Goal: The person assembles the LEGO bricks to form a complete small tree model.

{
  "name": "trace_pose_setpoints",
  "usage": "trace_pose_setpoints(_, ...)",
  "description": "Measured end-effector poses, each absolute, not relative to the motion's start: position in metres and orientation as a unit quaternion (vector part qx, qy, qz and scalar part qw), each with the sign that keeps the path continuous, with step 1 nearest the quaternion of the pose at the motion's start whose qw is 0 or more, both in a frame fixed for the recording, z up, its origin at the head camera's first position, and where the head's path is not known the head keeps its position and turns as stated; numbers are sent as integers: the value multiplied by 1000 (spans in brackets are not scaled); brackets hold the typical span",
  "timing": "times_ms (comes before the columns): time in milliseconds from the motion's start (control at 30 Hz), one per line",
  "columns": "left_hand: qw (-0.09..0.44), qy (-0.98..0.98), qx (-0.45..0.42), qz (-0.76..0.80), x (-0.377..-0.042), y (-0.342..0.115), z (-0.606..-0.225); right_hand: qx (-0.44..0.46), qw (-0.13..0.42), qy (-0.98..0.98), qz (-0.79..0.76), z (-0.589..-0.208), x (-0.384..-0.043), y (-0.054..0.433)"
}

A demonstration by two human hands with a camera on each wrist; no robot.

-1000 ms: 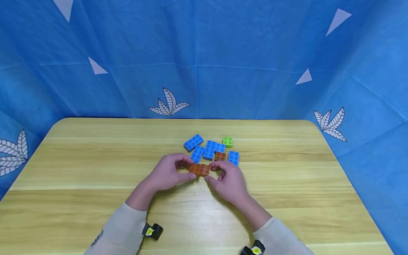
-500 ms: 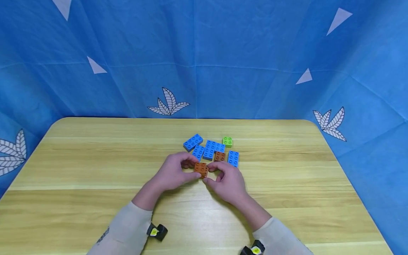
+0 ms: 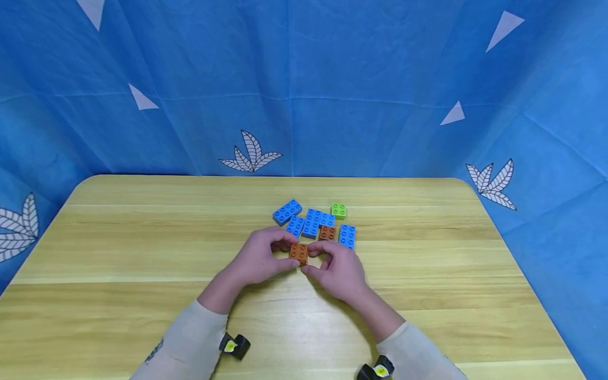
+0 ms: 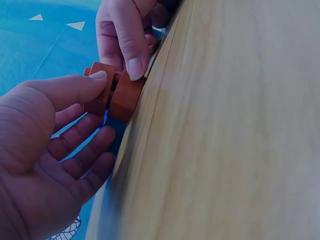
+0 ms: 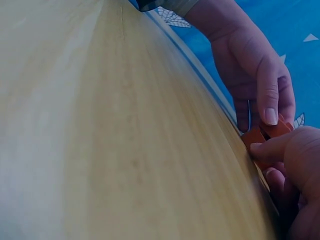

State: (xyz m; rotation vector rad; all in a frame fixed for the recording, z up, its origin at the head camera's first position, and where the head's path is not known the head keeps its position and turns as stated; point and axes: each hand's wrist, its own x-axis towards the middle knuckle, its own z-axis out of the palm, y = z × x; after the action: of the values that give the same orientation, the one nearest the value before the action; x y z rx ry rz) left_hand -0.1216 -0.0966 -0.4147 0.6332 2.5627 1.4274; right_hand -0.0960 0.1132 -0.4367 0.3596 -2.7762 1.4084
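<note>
My left hand (image 3: 256,257) pinches an orange-brown toy building brick (image 3: 298,252) between thumb and fingers, its studs facing up. A second orange-brown brick (image 4: 126,98) is directly beneath it, close to the tabletop, pinched by my right hand (image 3: 339,268). From the head view the upper brick hides most of the lower one. In the left wrist view a narrow gap with studs shows between the two bricks, and the upper one is slightly tilted. The right wrist view has both bricks between the hands, partly covered by the right thumb (image 5: 270,148).
Just beyond the hands lie several blue bricks (image 3: 312,222), another brown brick (image 3: 328,233) and a green brick (image 3: 339,211). They rest on a wooden table (image 3: 142,227). A blue patterned cloth (image 3: 361,68) hangs behind it.
The left hand has moved right, bringing its brick from beside the right hand's brick to on top of it. Over the last half second the upper brick has turned slightly; the right hand stays nearly still.
</note>
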Motion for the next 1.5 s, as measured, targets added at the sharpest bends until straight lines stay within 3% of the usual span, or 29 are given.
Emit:
trace_pose_setpoints(800, 47, 875, 214, 432, -121, -91, -414, 100, -29, -889, 446, -435, -98, 111)
trace_pose_setpoints(1500, 18, 849, 194, 492, -120, -88, -429, 96, -9, -879, 468, -433, -95, 117)
